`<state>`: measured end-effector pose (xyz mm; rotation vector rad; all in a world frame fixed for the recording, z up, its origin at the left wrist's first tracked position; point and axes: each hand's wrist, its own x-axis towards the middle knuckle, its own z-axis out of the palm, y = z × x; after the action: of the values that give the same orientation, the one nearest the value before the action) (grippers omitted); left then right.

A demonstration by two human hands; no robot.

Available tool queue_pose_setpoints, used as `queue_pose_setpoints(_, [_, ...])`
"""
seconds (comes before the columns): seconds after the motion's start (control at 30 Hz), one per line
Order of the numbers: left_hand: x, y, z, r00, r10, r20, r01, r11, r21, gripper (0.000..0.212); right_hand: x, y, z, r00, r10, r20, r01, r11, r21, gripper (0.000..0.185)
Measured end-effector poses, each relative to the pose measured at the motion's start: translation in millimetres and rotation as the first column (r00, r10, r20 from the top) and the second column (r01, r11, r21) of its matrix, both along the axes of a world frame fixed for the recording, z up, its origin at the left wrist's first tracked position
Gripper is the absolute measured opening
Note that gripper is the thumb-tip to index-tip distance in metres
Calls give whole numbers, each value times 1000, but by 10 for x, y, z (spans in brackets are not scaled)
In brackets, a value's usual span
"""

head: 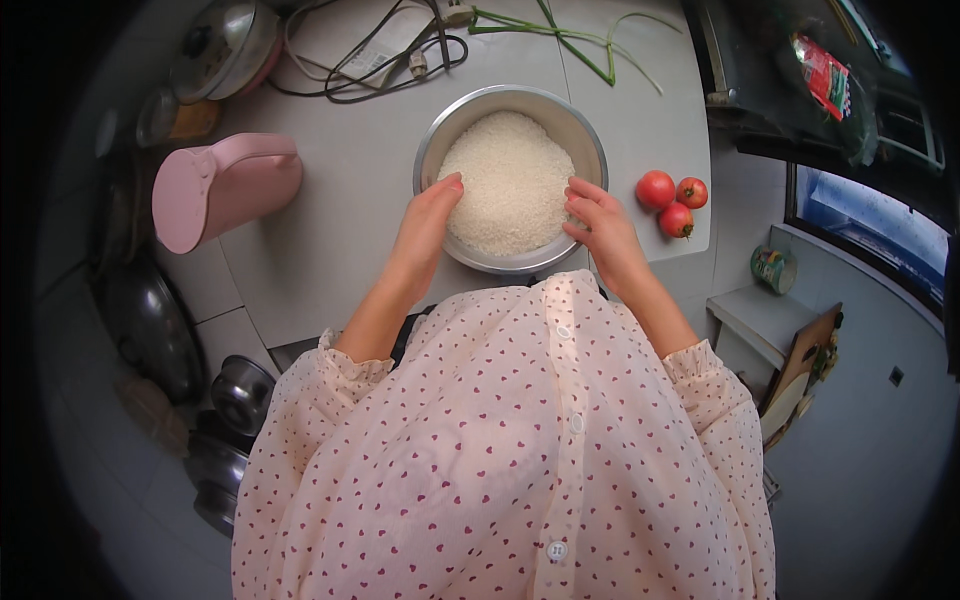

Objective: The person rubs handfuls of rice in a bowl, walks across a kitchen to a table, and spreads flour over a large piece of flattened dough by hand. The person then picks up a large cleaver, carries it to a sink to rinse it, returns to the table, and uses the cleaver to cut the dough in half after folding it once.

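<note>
A round metal pot (514, 264) stands on the countertop in front of me, holding a heap of uncooked white rice (510, 180). My left hand (421, 232) reaches over the pot's left rim, its fingertips at the edge of the rice; most of its fingers are hidden behind the hand, so its grip is unclear. At the opposite side, my right hand (606, 229) extends over the rim with fingers apart and nothing between them. Whether its fingertips touch the rice cannot be told.
On the countertop (352, 172), a pink lidded pitcher (240, 187) stands left. Red tomatoes (656, 190) sit right of the pot. Green scallion stalks (570, 41) and black power cords (360, 88) lie behind it. Metal pots (241, 394) are lower left.
</note>
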<state>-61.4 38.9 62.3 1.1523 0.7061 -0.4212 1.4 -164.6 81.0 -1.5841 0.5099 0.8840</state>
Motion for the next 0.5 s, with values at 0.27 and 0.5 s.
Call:
queue_pose_setpoints(0.27, [130, -171, -349, 923, 284, -259, -339, 920, -197, 37, -48, 81, -489, 943, -223, -245, 255, 961, 108, 62])
queue_pose_setpoints(0.5, [298, -305, -549, 899, 358, -253, -436, 784, -442, 35, -23, 193, -849, 920, -305, -246, 382, 839, 389, 50])
